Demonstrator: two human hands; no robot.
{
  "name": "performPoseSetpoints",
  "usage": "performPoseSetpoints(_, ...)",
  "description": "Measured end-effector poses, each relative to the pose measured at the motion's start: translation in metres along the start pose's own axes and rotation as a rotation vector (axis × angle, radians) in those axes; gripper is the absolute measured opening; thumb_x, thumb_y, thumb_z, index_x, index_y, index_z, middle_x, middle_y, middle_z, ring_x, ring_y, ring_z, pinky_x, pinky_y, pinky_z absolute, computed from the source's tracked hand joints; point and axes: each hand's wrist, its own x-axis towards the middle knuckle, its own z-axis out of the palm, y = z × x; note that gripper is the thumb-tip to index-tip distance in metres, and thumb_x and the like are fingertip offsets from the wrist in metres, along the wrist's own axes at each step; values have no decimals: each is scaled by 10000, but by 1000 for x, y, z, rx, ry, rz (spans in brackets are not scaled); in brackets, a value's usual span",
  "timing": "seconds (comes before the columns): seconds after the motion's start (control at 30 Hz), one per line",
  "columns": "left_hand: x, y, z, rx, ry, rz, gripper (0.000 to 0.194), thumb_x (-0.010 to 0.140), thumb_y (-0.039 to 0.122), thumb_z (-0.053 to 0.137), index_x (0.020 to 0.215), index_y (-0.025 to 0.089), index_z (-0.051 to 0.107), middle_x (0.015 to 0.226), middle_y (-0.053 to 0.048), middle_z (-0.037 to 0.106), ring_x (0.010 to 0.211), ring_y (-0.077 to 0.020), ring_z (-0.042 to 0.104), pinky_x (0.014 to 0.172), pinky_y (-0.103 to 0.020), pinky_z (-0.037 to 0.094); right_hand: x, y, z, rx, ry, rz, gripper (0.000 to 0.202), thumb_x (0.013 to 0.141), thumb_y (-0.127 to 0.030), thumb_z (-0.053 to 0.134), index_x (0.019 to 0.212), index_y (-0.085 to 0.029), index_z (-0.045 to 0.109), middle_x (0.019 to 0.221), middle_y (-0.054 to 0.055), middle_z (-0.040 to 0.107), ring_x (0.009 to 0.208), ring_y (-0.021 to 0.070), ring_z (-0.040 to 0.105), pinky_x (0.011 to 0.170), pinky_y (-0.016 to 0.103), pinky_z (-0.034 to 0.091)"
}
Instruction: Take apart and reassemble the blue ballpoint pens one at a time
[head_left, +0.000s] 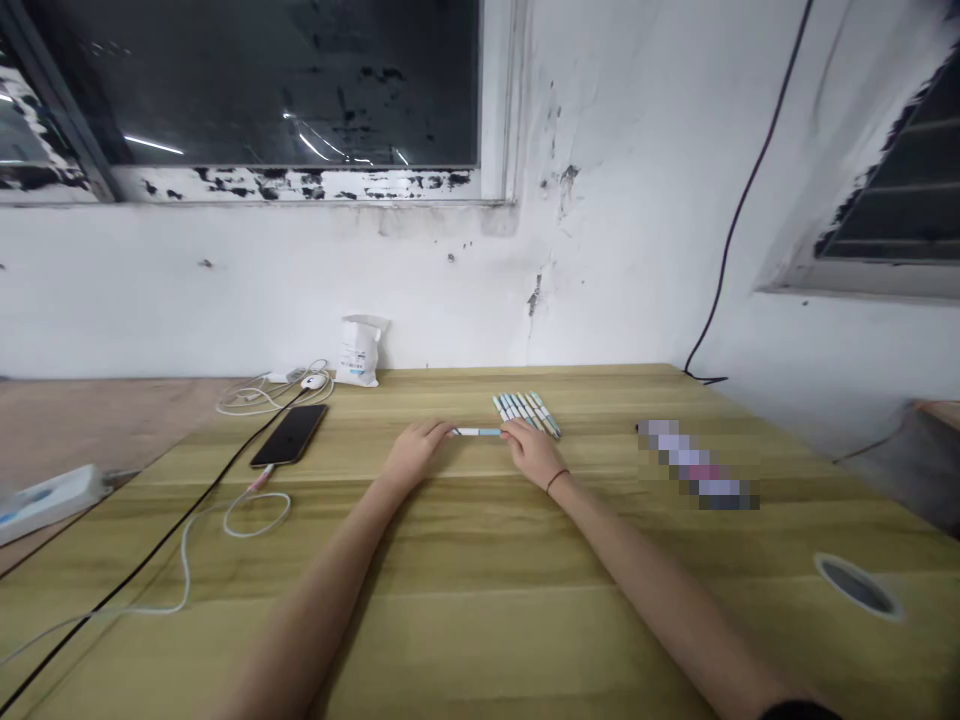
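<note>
A white and light blue pen (480, 432) lies crosswise between my two hands, low over the wooden table or on it. My left hand (418, 446) has its fingers closed at the pen's left end. At the other end, the fingers of my right hand (531, 450) are pinched on the pen. Just behind my right hand, several similar pens (529, 408) rest side by side in a slanted row, partly covered by that hand.
On the wooden table (480, 620), a black phone (291, 436) with a white cable lies left. A white packet (360, 350) stands near the wall beside a coiled cable and charger. To the right are a blurred-out item (697, 465) and a round table hole (859, 586).
</note>
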Motion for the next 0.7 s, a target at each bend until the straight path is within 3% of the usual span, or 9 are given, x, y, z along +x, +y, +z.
performPoseSetpoints(0.13,0,0,-1,-73,-39,-11,282,938,289,337,1083,225,570,1021,-43,633,929,-161,576,831,-288,438,0,0,1,10,11,11,214,837,-137,403,839,-227,597,863,37,607,772,171,546,680,262,397)
performPoseSetpoints(0.23,2,3,-3,-35,24,-24,278,932,307,354,1048,216,589,1001,-59,633,944,-178,566,847,-314,422,3,0,4,63,40,7,209,848,-168,400,820,-217,601,831,44,617,779,177,550,702,273,406)
performPoseSetpoints(0.33,3,7,-4,37,111,-42,320,908,359,406,1171,224,528,1139,-91,571,1076,-213,501,919,-358,376,8,9,1,64,120,46,229,869,-226,381,817,-204,604,831,55,629,783,186,553,712,284,413)
performPoseSetpoints(0.4,1,7,-2,64,120,-68,409,894,394,420,1269,233,442,1238,-99,500,1149,-226,443,953,-371,352,10,21,-7,-5,191,193,271,886,-266,347,853,-193,606,851,61,637,785,187,559,698,277,415)
performPoseSetpoints(0.5,-4,3,7,57,20,-134,458,891,417,406,1316,246,383,1240,-90,490,1135,-224,446,933,-368,373,8,47,-26,-213,263,540,363,909,-303,278,930,-156,609,868,91,638,790,192,563,674,269,399)
performPoseSetpoints(0.6,-8,-3,17,44,-80,-220,438,883,418,414,1291,260,417,1165,-83,537,1080,-226,482,889,-371,397,0,74,-43,-298,259,674,413,900,-287,256,938,-102,623,892,160,630,799,232,566,641,294,374)
performPoseSetpoints(0.7,-9,-5,22,48,-118,-246,342,883,393,421,1183,268,529,1138,-73,551,1058,-226,487,874,-376,399,-7,87,-47,-341,159,749,369,865,-267,330,867,-116,667,798,161,648,718,238,589,598,296,362)
